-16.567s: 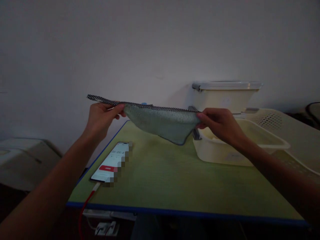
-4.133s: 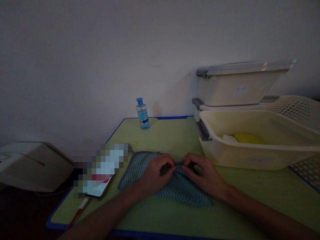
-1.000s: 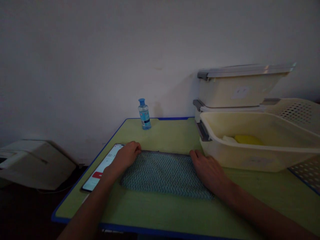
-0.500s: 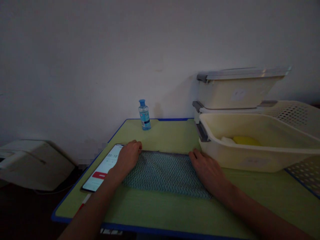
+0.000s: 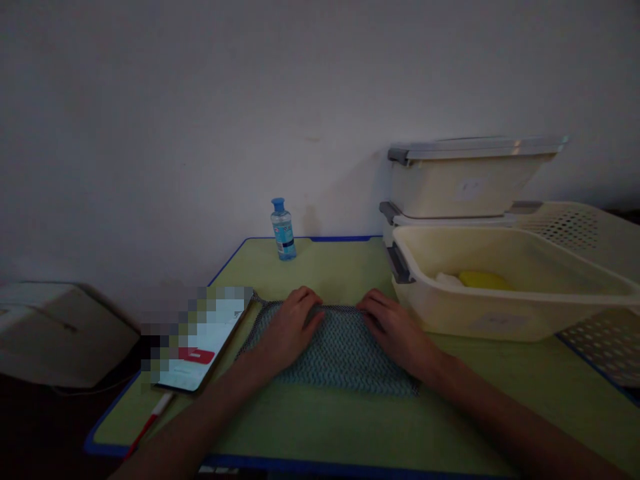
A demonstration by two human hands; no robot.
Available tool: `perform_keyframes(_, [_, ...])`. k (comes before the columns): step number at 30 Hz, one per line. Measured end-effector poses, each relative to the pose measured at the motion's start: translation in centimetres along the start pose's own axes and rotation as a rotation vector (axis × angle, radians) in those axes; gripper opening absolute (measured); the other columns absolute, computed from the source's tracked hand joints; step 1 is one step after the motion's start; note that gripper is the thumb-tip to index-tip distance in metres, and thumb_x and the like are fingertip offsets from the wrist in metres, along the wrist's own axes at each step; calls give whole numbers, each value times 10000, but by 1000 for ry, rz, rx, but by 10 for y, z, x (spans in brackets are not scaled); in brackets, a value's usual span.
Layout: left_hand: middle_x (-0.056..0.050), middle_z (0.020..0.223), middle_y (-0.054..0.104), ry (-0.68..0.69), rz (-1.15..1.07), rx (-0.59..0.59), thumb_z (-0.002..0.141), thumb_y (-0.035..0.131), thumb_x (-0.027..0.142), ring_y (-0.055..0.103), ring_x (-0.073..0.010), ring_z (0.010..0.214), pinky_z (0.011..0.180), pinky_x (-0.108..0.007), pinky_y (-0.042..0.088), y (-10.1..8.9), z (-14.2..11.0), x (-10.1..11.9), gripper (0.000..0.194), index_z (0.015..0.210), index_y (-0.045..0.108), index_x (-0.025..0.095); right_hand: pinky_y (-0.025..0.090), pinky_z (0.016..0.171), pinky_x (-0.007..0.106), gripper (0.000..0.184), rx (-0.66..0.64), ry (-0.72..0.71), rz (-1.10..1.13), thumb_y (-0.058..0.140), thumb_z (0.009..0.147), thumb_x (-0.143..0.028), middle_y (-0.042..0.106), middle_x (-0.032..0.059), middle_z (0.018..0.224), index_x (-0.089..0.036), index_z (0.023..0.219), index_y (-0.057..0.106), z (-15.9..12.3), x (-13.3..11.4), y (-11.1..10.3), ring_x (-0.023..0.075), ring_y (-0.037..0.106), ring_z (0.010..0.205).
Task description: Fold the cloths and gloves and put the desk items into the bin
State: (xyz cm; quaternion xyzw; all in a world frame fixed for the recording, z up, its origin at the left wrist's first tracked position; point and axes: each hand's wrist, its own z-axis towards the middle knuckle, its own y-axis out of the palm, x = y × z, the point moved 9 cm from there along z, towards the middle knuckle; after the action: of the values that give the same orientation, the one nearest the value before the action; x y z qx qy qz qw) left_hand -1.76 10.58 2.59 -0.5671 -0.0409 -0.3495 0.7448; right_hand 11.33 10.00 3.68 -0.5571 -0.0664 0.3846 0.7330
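Observation:
A blue-green woven cloth [image 5: 340,350] with a dark checked edge lies flat on the green table [image 5: 350,427]. My left hand [image 5: 293,327] rests palm down on the cloth's left part, fingers stretched toward its far edge. My right hand [image 5: 395,330] lies flat on the cloth's right part, fingers apart and pointing left. Both hands press on the cloth and hold nothing.
A phone [image 5: 197,347] with a red cable lies left of the cloth. A small blue-capped bottle [image 5: 283,230] stands at the table's back edge. Cream plastic tubs [image 5: 495,293] are stacked at the right, beside a perforated basket [image 5: 575,230]. A pale box [image 5: 55,333] sits lower left.
Both hands have slid inward from the cloth's far corners toward its middle. The cloth stays flat on the table.

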Motion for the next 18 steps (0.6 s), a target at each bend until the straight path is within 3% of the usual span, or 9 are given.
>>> perform_keyframes(6, [-80,1080,517,34,43,-79,847,460,249,464,-201,1056,948,-389,382,18,-8,0,239,1069,496,168,455,811,322,156,-75,68,18,558,782,-108,558,71,926,-123,937,574,-1,11,14,177,546,902])
perform_keyframes(12, [-90,1097,511,17,31,-73,847,461,262,454,-214,1079,956,-398,375,19,-8,-3,237,1061,496,167,446,804,292,123,-138,129,5,466,845,-104,543,70,918,-126,899,575,5,16,17,154,555,869])
perform_keyframes(18, [-94,1105,504,18,11,-86,839,465,255,453,-215,1076,944,-394,388,21,-7,-5,243,1060,500,159,442,708,258,57,-212,102,-96,528,818,-115,524,60,937,-138,865,551,13,11,16,134,552,783])
